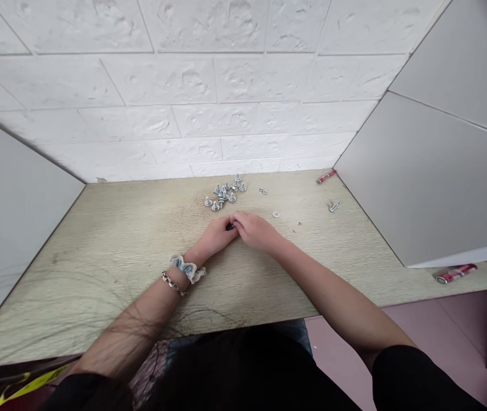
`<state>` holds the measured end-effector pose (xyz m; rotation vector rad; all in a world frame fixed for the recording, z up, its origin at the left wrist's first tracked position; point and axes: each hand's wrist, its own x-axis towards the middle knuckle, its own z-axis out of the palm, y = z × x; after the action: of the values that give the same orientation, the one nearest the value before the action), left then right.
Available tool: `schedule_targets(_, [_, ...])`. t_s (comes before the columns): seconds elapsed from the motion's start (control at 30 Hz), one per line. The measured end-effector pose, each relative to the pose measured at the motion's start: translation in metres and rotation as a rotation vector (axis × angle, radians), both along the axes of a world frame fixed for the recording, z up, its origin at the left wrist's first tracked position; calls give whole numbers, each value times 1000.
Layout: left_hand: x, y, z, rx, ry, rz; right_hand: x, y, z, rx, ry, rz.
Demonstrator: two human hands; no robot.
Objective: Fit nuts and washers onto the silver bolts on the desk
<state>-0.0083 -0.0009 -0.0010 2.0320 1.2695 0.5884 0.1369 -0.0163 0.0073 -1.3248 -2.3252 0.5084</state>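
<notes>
The wall is white, patterned with raised bricks in the same white. Pale greenish beige colours the desk, streaked with fine grain and freckled reddish-brown near the bolts, which are silvery. The flat washer is silver-grey. Both cylinders, one by the wall and one at the desk's edge, mix red with silver. The side panels are plain light grey, the scrunchie blue with cream trim, the chain bracelet silvery, the sleeve black, the floor dusty pink.
</notes>
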Motion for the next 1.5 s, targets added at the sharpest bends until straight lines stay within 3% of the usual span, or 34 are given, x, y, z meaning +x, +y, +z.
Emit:
schedule_targets(0.77, [0, 0, 1, -10, -47, -22, -3, -1, -2, 90, 2, -63])
schedule_targets(1.5, [1, -2, 2, 39, 29, -28, -1, -7, 7, 9, -127, -6])
